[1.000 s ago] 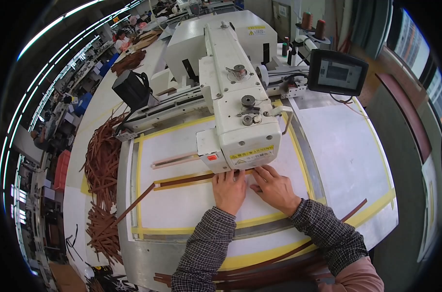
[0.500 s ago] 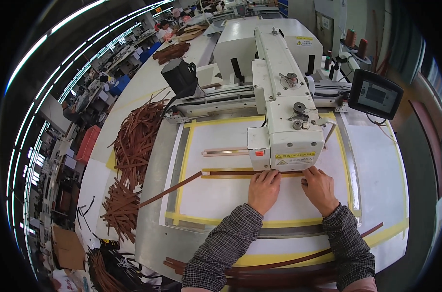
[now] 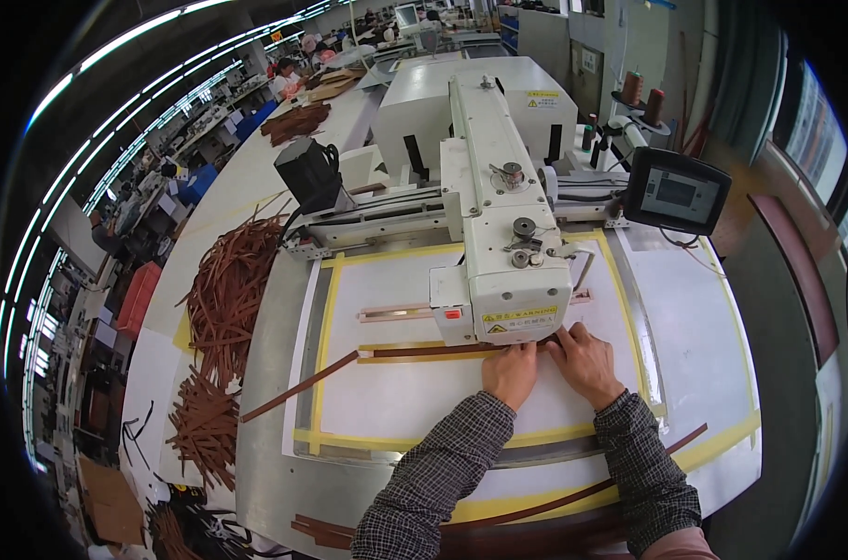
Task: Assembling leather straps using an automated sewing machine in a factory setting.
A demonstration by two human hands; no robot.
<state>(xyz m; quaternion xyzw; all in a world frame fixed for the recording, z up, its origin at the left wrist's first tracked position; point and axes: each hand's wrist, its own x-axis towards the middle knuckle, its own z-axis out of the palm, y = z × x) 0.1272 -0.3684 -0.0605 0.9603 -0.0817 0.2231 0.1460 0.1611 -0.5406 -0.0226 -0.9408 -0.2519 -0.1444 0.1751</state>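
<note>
A long brown strap [image 3: 415,353] lies across the white work sheet [image 3: 396,401] of a sewing machine, between two lines of yellow tape, its left part trailing off over the metal frame. My left hand [image 3: 510,373] is closed, its fingers curled at the strap just under the front of the machine head [image 3: 517,285]. Close beside it, my right hand [image 3: 584,366] has its thumb and fingers bent together at the strap's right part. The machine head and my fingers hide the strap there, including any needle.
Tangled brown straps [image 3: 233,289] heap up left of the machine, with a second bundle [image 3: 203,425] nearer. More long strips [image 3: 536,513] lie along the front edge. A control screen [image 3: 676,191] juts out at the right, and thread spools [image 3: 633,89] stand behind it.
My left hand has slid right along the strap, closer to my right hand. My right hand's fingers have bunched inward. The whole view has shifted, while the strap stays in place on the sheet.
</note>
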